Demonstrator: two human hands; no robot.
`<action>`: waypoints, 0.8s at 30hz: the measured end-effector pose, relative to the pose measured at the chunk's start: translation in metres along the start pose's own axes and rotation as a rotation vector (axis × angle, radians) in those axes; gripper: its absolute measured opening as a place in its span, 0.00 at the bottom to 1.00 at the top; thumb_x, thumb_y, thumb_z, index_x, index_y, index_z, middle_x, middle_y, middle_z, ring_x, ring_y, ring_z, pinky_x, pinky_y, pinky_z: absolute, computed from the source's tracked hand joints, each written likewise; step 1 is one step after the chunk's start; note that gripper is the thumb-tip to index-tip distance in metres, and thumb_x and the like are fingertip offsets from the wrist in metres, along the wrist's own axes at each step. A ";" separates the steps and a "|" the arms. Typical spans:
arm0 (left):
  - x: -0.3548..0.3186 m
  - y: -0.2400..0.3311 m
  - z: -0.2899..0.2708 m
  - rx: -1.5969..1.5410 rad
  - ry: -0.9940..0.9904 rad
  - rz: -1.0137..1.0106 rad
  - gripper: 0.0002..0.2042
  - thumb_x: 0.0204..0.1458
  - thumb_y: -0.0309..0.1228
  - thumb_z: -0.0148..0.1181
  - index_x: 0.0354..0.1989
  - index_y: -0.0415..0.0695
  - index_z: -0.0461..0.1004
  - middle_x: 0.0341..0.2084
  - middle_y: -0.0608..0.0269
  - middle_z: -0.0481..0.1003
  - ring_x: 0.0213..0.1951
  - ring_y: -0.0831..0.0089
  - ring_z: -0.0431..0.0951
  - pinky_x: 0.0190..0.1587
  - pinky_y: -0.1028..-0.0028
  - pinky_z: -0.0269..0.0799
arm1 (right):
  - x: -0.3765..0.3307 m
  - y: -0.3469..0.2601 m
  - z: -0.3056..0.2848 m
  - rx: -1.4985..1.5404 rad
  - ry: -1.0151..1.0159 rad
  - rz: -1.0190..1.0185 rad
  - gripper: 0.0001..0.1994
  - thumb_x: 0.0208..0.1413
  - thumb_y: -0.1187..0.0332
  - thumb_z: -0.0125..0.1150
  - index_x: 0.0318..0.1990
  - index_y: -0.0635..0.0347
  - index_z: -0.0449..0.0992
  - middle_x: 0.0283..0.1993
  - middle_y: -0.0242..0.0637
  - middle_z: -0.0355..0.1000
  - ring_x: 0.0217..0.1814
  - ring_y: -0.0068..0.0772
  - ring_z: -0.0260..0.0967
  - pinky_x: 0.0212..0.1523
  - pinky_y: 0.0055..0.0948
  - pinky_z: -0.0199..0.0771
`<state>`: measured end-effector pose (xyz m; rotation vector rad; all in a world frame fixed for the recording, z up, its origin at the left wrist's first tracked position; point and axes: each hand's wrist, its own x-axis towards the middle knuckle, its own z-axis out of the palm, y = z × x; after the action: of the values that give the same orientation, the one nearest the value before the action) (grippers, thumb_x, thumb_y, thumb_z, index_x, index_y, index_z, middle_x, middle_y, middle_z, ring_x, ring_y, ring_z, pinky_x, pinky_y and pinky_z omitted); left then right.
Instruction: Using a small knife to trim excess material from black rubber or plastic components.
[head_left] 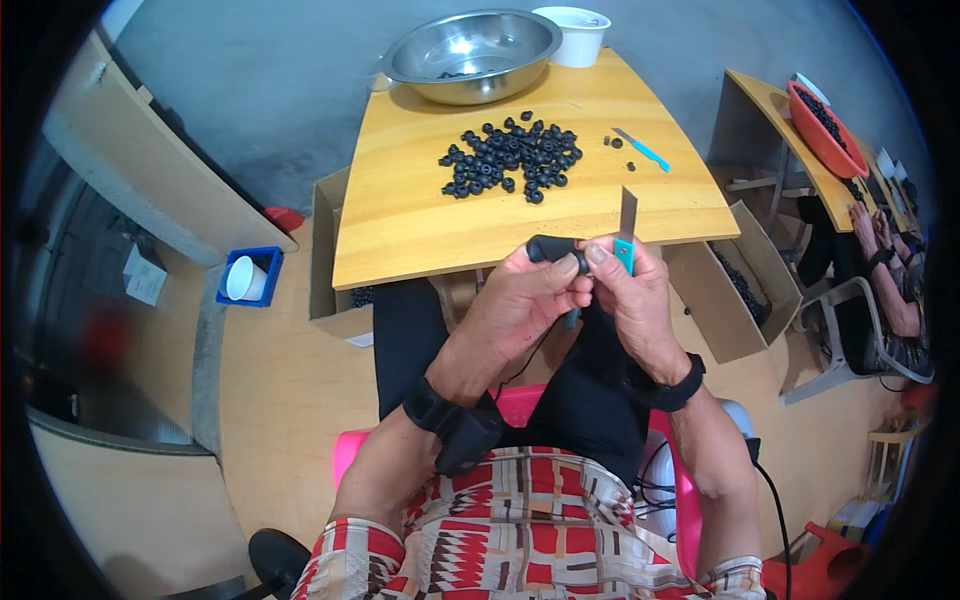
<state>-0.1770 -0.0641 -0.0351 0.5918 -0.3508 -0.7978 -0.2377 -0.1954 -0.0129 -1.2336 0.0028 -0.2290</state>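
My left hand [520, 300] is closed around a black rubbery piece [550, 246] just off the table's near edge. Beside it, my right hand [640, 300] grips a small knife with a teal handle [625, 256], its flat blade [628, 214] pointing up. The right thumb and fingertips also meet the black piece, so both hands touch it. Fingers hide part of the piece. Ahead on the table lies a pile of small black rubber parts [515, 155]. To their right rest a second knife with a blue handle [650, 155] and a few tiny black bits [617, 143].
On the wooden table [420, 240], a steel basin [470, 90] and white tub [578, 45] stand at the back. Cardboard boxes [730, 325] flank it below. At the far right, a person's hands [868, 228] work near a red basin [825, 145]. A blue bin [262, 272] sits left.
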 end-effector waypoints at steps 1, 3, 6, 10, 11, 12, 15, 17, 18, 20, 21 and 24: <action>0.000 0.000 0.000 -0.025 0.006 -0.003 0.09 0.53 0.27 0.53 0.42 0.40 0.67 0.31 0.62 0.72 0.32 0.75 0.73 0.36 0.77 0.71 | 0.001 0.002 -0.002 0.006 -0.005 -0.004 0.10 0.56 0.66 0.55 0.38 0.64 0.73 0.26 0.26 0.69 0.24 0.12 0.61 0.25 0.13 0.61; 0.000 0.004 -0.004 0.004 -0.003 -0.011 0.10 0.53 0.29 0.53 0.43 0.40 0.67 0.32 0.63 0.71 0.32 0.74 0.73 0.39 0.74 0.71 | 0.002 0.007 -0.006 -0.152 0.099 0.036 0.10 0.56 0.64 0.55 0.38 0.62 0.73 0.26 0.25 0.69 0.22 0.10 0.58 0.22 0.12 0.56; 0.005 0.036 -0.015 0.256 0.189 0.012 0.11 0.52 0.26 0.55 0.43 0.38 0.67 0.30 0.61 0.72 0.28 0.74 0.74 0.34 0.74 0.73 | 0.005 0.011 -0.012 -0.168 0.187 -0.032 0.10 0.56 0.62 0.55 0.37 0.59 0.73 0.23 0.20 0.64 0.20 0.08 0.52 0.20 0.12 0.51; 0.017 0.106 -0.074 0.906 0.724 0.280 0.08 0.49 0.27 0.58 0.35 0.39 0.68 0.24 0.63 0.72 0.21 0.79 0.71 0.24 0.79 0.70 | 0.010 0.012 -0.025 -0.169 0.262 -0.053 0.09 0.55 0.62 0.56 0.34 0.58 0.72 0.20 0.17 0.58 0.19 0.08 0.49 0.19 0.13 0.49; 0.019 0.117 -0.083 1.037 0.854 0.251 0.10 0.46 0.28 0.59 0.34 0.37 0.70 0.24 0.61 0.74 0.24 0.76 0.73 0.27 0.78 0.69 | 0.010 0.014 -0.024 -0.194 0.273 -0.019 0.09 0.56 0.63 0.56 0.33 0.58 0.72 0.21 0.17 0.59 0.19 0.08 0.49 0.19 0.13 0.48; 0.017 0.130 -0.108 1.217 0.926 0.194 0.10 0.45 0.29 0.60 0.34 0.38 0.71 0.26 0.60 0.75 0.27 0.73 0.74 0.30 0.75 0.70 | 0.008 0.014 -0.019 -0.276 0.262 0.006 0.09 0.55 0.63 0.56 0.32 0.59 0.72 0.22 0.19 0.60 0.22 0.09 0.51 0.21 0.14 0.52; 0.023 0.144 -0.138 1.471 0.997 0.082 0.11 0.42 0.31 0.62 0.33 0.38 0.74 0.28 0.56 0.77 0.32 0.67 0.76 0.37 0.71 0.70 | 0.008 0.023 -0.020 -0.330 0.193 -0.055 0.09 0.55 0.64 0.56 0.32 0.61 0.72 0.24 0.20 0.62 0.24 0.10 0.54 0.24 0.15 0.55; 0.026 0.149 -0.143 1.546 1.011 0.039 0.12 0.41 0.31 0.63 0.33 0.38 0.74 0.29 0.54 0.77 0.34 0.63 0.77 0.40 0.69 0.70 | 0.008 0.021 -0.019 -0.319 0.194 -0.040 0.10 0.55 0.64 0.56 0.32 0.62 0.71 0.24 0.21 0.63 0.27 0.12 0.55 0.28 0.16 0.57; 0.027 0.150 -0.143 1.592 1.003 0.082 0.12 0.41 0.30 0.62 0.33 0.38 0.74 0.30 0.53 0.77 0.35 0.61 0.76 0.40 0.68 0.70 | 0.008 0.021 -0.020 -0.324 0.200 -0.031 0.10 0.55 0.64 0.56 0.32 0.62 0.71 0.24 0.21 0.63 0.27 0.11 0.55 0.28 0.16 0.58; 0.026 0.150 -0.142 1.638 1.001 0.127 0.11 0.42 0.29 0.62 0.34 0.38 0.74 0.31 0.52 0.76 0.36 0.58 0.76 0.41 0.67 0.69 | 0.009 0.020 -0.020 -0.327 0.202 -0.023 0.10 0.55 0.64 0.56 0.32 0.62 0.71 0.24 0.21 0.63 0.28 0.11 0.55 0.28 0.15 0.58; 0.029 0.144 -0.136 1.687 0.956 0.299 0.11 0.42 0.28 0.61 0.35 0.39 0.73 0.33 0.52 0.75 0.37 0.57 0.75 0.42 0.67 0.69 | 0.009 0.020 -0.022 -0.322 0.205 -0.014 0.10 0.55 0.64 0.56 0.31 0.62 0.71 0.24 0.21 0.63 0.27 0.11 0.55 0.28 0.15 0.58; 0.039 0.122 -0.111 1.760 0.703 0.383 0.12 0.43 0.26 0.60 0.38 0.40 0.72 0.36 0.50 0.72 0.42 0.55 0.71 0.46 0.65 0.65 | 0.010 0.024 -0.023 -0.342 0.207 -0.014 0.10 0.55 0.63 0.56 0.31 0.62 0.71 0.24 0.21 0.63 0.27 0.11 0.55 0.28 0.15 0.57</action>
<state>-0.0269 0.0139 -0.0440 2.2721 -0.4263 0.3419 -0.2270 -0.2112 -0.0416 -1.5450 0.2202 -0.3791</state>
